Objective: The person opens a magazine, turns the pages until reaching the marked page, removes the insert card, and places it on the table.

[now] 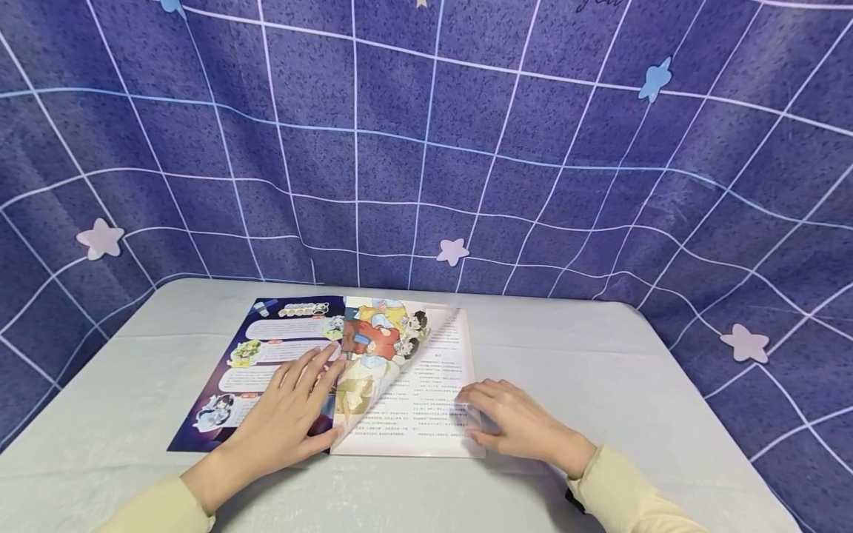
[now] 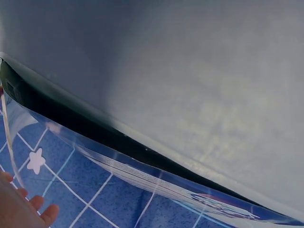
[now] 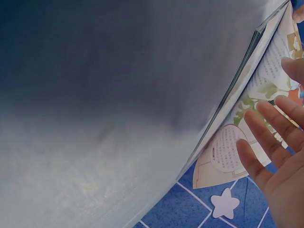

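Note:
An open magazine (image 1: 443,437) lies on the table, its left page (image 1: 200,422) dark purple with white text boxes. One illustrated leaf (image 1: 373,348) is lifted and curls over near the spine, above a text page. My left hand (image 1: 286,407) lies over the left page with fingers spread, its thumb by the lower end of the curled leaf. My right hand (image 1: 516,422) is at the right edge of the text page, fingers slightly bent and gripping nothing. In the right wrist view, that hand (image 3: 280,156) has spread fingers in front of an illustrated page (image 3: 209,166).
The magazine lies on a table with a pale cloth (image 1: 566,340). Behind it hangs a blue curtain (image 1: 400,170) with a grid pattern and stars. A dark object (image 1: 574,502) shows under the right sleeve.

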`<action>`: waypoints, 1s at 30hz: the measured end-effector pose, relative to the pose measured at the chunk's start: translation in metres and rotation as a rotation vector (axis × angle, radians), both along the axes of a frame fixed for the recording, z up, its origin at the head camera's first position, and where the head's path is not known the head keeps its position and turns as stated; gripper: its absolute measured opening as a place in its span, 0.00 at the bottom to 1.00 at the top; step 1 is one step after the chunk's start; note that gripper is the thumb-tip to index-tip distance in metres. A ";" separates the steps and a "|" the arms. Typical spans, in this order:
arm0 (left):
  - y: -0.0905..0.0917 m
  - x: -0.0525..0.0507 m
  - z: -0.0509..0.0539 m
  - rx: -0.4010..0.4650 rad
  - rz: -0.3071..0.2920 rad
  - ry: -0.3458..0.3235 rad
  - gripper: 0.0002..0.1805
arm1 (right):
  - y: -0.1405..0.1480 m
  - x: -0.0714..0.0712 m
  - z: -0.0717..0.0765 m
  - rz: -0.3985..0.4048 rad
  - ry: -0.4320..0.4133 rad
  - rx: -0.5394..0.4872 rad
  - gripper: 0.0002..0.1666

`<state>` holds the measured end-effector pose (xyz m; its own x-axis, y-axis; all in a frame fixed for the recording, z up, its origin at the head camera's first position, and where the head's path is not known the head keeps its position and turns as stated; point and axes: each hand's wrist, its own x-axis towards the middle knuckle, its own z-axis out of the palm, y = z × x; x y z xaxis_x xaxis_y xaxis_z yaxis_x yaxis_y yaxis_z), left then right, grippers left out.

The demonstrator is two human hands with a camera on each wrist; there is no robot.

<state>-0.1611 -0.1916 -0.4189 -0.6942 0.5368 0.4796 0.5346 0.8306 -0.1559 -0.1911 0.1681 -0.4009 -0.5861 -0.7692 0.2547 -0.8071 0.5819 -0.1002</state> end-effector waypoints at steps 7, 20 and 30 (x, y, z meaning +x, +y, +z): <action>0.000 -0.001 -0.001 0.003 -0.043 0.004 0.44 | -0.001 0.002 -0.001 0.009 -0.036 0.025 0.27; 0.000 -0.005 -0.002 -0.049 -0.099 -0.003 0.39 | -0.002 0.004 -0.002 0.013 -0.058 0.066 0.27; -0.001 -0.006 -0.004 -0.043 -0.122 -0.042 0.35 | -0.001 0.005 -0.006 0.029 -0.054 0.078 0.27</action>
